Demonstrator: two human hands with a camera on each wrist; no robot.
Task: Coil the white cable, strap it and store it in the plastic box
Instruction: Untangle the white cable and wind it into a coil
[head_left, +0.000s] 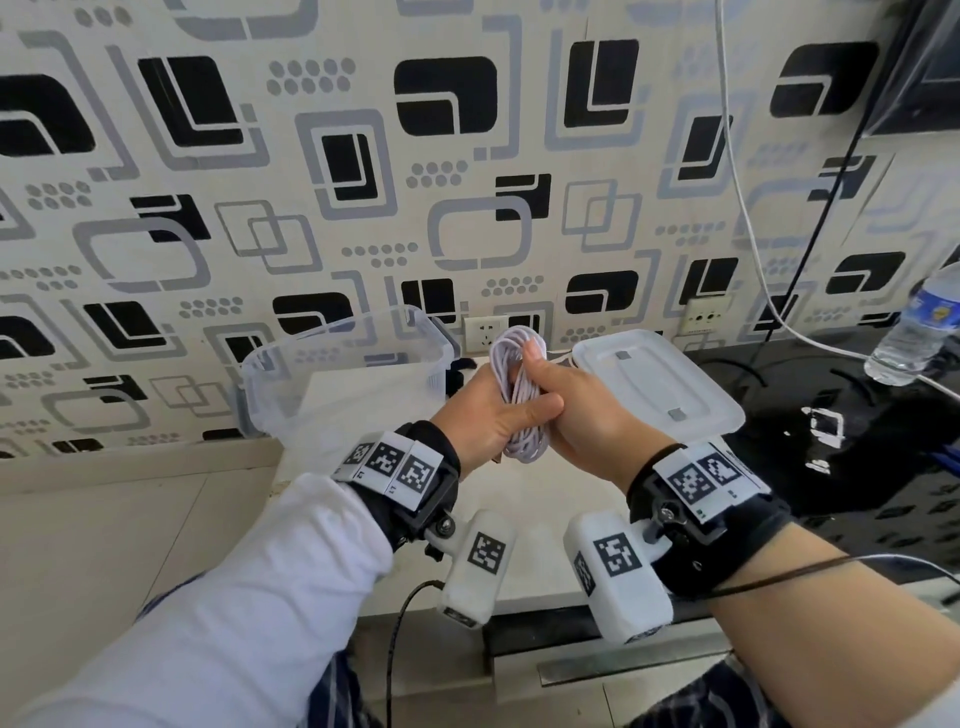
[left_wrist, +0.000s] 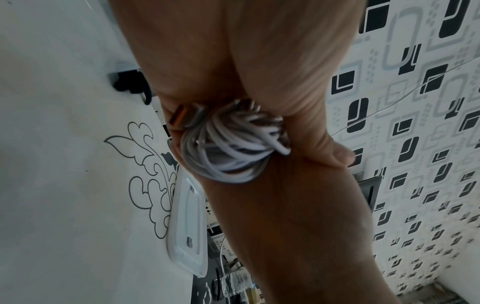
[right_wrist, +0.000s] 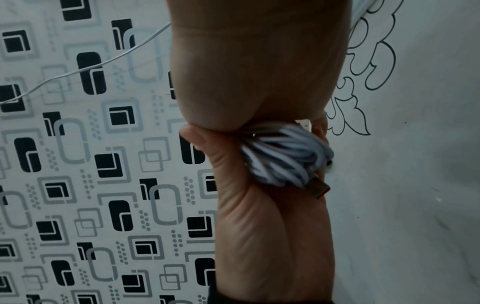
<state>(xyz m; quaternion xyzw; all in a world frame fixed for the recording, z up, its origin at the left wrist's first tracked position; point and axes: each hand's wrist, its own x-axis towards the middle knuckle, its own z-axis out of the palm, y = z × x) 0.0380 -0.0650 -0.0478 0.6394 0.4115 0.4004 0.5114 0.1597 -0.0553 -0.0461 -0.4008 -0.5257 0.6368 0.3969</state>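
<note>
The white cable (head_left: 511, 358) is wound into a long bundle and held upright in front of me, above the white counter. My left hand (head_left: 483, 415) grips its lower middle from the left, and my right hand (head_left: 571, 410) grips it from the right with the thumb up along the loops. In the left wrist view the cable (left_wrist: 233, 148) bulges out between both palms, its USB plug (left_wrist: 182, 117) sticking out. The right wrist view shows the cable (right_wrist: 285, 156) and the plug (right_wrist: 318, 187) too. The clear plastic box (head_left: 332, 332) stands open behind my left hand. I see no strap on the bundle.
The box's lid (head_left: 670, 374) lies flat to the right of my hands. A water bottle (head_left: 919, 327) lies on the black surface at far right. A wall socket (head_left: 485, 332) sits behind the bundle. Another white cord (head_left: 737, 171) hangs down the patterned wall.
</note>
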